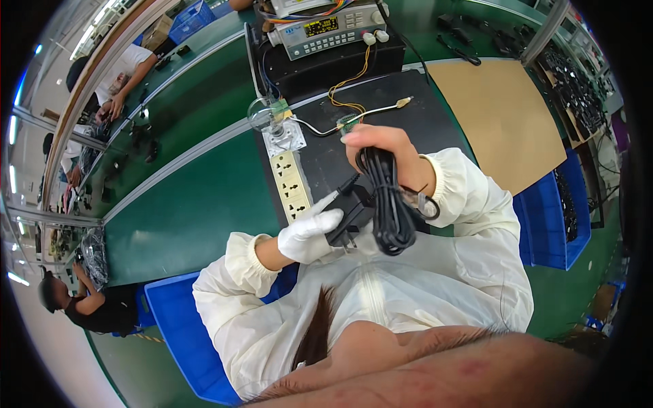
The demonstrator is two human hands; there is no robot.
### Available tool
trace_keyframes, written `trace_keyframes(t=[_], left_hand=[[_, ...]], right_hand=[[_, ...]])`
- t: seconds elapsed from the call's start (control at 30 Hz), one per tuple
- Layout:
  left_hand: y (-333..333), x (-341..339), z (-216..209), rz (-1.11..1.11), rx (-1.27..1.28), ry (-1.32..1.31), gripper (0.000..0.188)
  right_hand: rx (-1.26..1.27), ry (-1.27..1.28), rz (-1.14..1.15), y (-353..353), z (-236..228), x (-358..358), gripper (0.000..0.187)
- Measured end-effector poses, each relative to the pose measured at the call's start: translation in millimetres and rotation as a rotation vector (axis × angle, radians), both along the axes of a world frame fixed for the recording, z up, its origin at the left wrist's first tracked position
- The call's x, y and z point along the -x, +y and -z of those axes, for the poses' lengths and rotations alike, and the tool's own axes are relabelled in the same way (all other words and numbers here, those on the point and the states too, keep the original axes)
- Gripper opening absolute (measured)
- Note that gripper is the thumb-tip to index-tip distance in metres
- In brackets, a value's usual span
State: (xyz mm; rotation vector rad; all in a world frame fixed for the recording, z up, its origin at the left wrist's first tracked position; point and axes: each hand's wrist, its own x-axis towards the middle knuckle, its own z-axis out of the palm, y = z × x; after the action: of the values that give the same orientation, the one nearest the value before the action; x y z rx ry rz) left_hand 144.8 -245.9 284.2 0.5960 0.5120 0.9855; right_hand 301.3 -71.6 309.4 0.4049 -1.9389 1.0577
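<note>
My left hand, in a white glove, is closed around a black power adapter. The adapter's metal plug pins show at its lower edge, and a cable runs out of its upper end. From my bare right hand hangs a coiled black cable, bundled together, with the fingers closed at its top. That thumb and fingertips reach a small green circuit board on the black mat; whether they grip a cable end there is hidden.
A cream socket strip stands left of my hands, below a clear light bulb. Behind sits a bench meter with yellow wires. A cardboard sheet lies right, above a blue bin. Other people work at the left.
</note>
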Motion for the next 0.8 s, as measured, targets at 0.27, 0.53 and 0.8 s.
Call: trace_keyframes(t=[0.27, 0.53, 0.8], left_hand=[[-5, 19, 32, -0.220, -0.115, -0.096, 0.064], [4, 74, 39, -0.961, -0.267, 0.122, 0.067], [32, 77, 71, -1.126, -0.082, 0.521, 0.060]], right_hand=[[0.044, -0.330, 0.262, 13, 3, -1, 0.069], [0.753, -0.874, -0.010, 49, 80, -12, 0.051], [1.214, -1.054, -0.574, 23, 90, -18, 0.027]])
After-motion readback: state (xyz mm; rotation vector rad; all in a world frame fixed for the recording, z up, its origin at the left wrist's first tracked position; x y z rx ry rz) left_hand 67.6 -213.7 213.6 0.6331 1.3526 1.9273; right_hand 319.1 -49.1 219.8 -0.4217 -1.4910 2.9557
